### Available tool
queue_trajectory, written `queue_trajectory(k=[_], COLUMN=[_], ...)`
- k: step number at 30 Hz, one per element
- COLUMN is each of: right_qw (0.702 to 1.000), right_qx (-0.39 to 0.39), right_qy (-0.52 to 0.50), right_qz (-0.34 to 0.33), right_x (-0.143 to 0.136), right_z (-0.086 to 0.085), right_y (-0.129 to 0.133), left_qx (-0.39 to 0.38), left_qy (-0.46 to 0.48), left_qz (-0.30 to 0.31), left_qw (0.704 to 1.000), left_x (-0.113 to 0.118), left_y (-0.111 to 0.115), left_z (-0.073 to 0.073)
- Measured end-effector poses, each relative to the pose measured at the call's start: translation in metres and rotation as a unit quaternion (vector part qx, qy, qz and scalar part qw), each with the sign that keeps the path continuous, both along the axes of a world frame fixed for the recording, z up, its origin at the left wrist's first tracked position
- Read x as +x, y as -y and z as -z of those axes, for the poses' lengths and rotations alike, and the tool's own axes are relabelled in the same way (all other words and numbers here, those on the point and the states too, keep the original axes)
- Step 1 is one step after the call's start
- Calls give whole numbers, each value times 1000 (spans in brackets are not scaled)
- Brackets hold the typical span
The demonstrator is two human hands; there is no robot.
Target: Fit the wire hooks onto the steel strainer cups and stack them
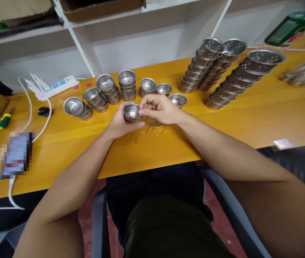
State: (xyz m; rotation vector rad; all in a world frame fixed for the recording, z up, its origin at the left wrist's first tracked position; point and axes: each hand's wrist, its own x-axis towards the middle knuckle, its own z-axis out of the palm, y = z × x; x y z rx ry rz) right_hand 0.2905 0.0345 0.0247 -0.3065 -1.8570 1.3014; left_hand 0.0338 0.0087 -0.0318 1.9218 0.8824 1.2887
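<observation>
A small perforated metal cup (131, 114) is held just over the table, its open top facing up. My left hand (121, 125) wraps round its left and near side, fingers closed on it. At the cup's right rim, my right hand (159, 108) has its thumb and forefinger pinched together; what lies between the fingertips is too small to make out. Loose thin wires (156, 129) curl on the table below my right hand. Just behind it stand single perforated cups (178, 100), partly hidden by the hand.
Short stacks of cups (106, 86) stand behind and left; tall leaning stacks (229, 87) stand right. A power strip (58, 87), white cables, a blurred-out phone (16, 154) and a screwdriver (4, 121) are at left. White shelving (141, 46) rises behind the wooden table (152, 154).
</observation>
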Motion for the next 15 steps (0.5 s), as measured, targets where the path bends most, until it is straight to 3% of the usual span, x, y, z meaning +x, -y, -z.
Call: queue_trajectory(k=[7,15], right_qw=[999,999], right_qx=[-6,3], right_qy=[-15,0], right_qz=[51,42], right_x=[-8,-7], right_z=[5,3], right_y=[6,9], left_qx=[36,53], left_qy=[-16,-31], left_qz=[-5,-7], left_qw=[999,998], left_x=[2,0], left_y=[0,2], left_z=[3,2])
